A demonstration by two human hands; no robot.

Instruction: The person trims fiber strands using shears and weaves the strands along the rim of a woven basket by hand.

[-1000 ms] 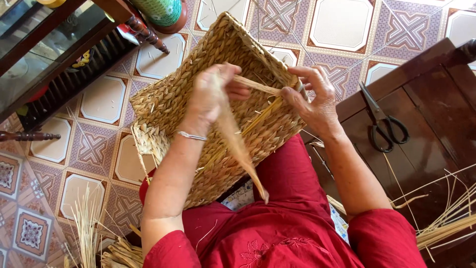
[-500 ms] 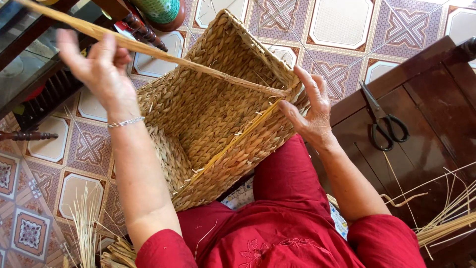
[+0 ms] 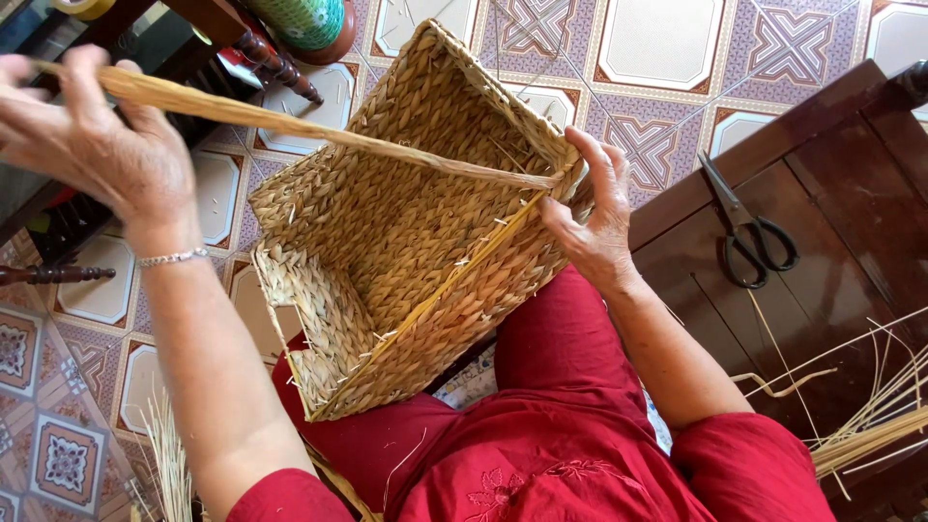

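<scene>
- Left of the woven basket [image 3: 406, 242], the left hand [image 3: 92, 145] is raised, fingers clenched on a long flat straw strand [image 3: 319, 135] drawn taut.
- On the person's lap, the basket's walls and base look fully woven; the rim seems the part left to finish.
- At the basket's right corner, the right hand [image 3: 594, 227] grasps the rim where the strand enters.
- Right of the basket, scissors [image 3: 749, 232] lie on a dark wooden bench [image 3: 841, 174].

Home weaving spot: patterned floor tiles [image 3: 657, 58], straw bundles [image 3: 870, 435].
</scene>
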